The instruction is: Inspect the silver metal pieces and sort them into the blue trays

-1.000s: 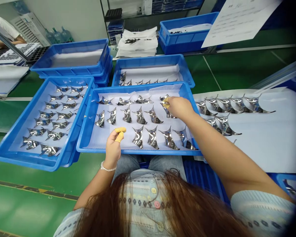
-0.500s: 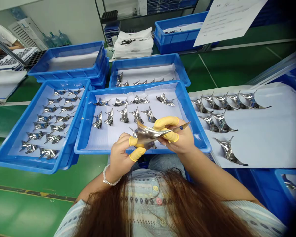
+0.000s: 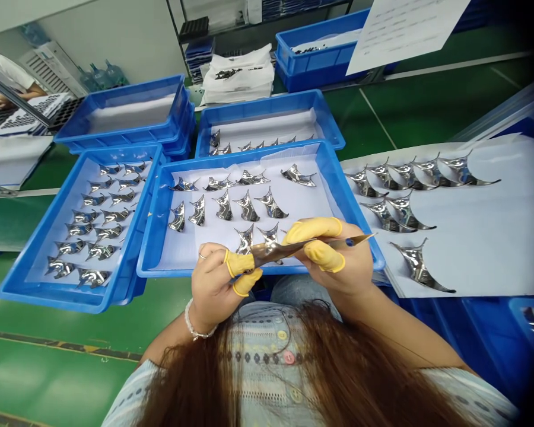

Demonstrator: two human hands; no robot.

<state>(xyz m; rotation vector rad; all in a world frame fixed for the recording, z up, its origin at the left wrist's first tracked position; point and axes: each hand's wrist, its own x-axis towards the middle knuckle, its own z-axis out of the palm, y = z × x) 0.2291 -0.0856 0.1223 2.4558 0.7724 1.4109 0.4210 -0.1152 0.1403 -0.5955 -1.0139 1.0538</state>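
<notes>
Around — blue trays (image 3: 169,273), green floor (image 3: 57,379).

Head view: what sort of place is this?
Probably a factory work area: metal parts lie in rows in a paper-lined blue tray, with stacked trays beyond and yellow finger covers in use.

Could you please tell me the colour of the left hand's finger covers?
The finger covers on the left hand are yellow, clearest in the head view.
</notes>
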